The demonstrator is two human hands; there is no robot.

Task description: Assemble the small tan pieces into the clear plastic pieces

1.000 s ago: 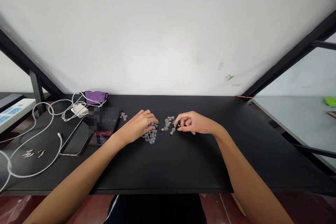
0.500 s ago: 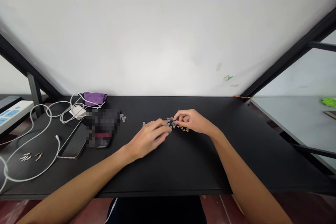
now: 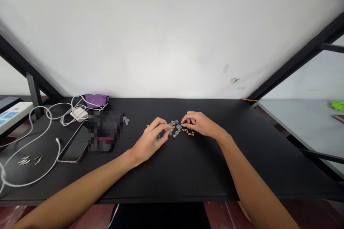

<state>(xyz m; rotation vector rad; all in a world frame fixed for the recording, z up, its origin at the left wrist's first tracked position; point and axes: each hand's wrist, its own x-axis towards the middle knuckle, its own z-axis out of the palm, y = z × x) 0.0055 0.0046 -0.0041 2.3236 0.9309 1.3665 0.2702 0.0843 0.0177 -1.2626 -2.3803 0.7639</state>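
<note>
Several tiny clear glass bottles [image 3: 176, 133], some with cork stoppers, lie in a loose group between my hands. My left hand [image 3: 150, 137] hovers low at the group's left side, fingers curved, thumb and forefinger apart around some of the bottles. More clear glass [image 3: 158, 137] shows beneath its palm. My right hand [image 3: 199, 123] is at the right side, thumb and forefinger brought close together beside a round bottle [image 3: 178, 127]. Whatever may be in that pinch is too small to make out. Several loose small corks [image 3: 189, 133] lie just below the right hand.
On the left are a phone [image 3: 73, 145], a blurred dark item [image 3: 106, 130], white cables [image 3: 44, 179], a white adapter [image 3: 80, 114], a purple pouch [image 3: 96, 100] and small metal pieces [image 3: 24, 160]. Clear pieces [image 3: 126, 120] lie beyond. A white wall [image 3: 172, 43] stands behind the black table [image 3: 172, 182].
My left hand has drawn back slightly leftward with thumb and forefinger spreading, uncovering more bottles. My right hand has shifted a little to the right, away from the bottles.
</note>
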